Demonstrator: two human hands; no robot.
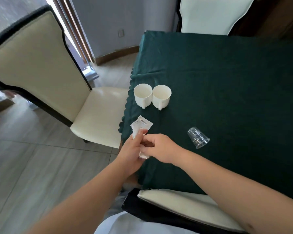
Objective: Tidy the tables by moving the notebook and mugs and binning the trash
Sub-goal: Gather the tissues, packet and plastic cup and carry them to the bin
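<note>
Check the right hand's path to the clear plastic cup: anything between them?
Nothing visible. The right hand is by the left hand at the paper scraps. The cup lies on its side further right, with only bare green tablecloth between. The two white mugs stand farther back, off that line.

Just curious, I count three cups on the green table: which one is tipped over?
The clear plastic cup, lying on its side right of the hands. The two white ceramic mugs stand upright side by side, handles toward the person.

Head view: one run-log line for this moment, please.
left hand: holds paper wrappers | right hand: on wrappers | mugs: upright | plastic cup: tipped
</note>
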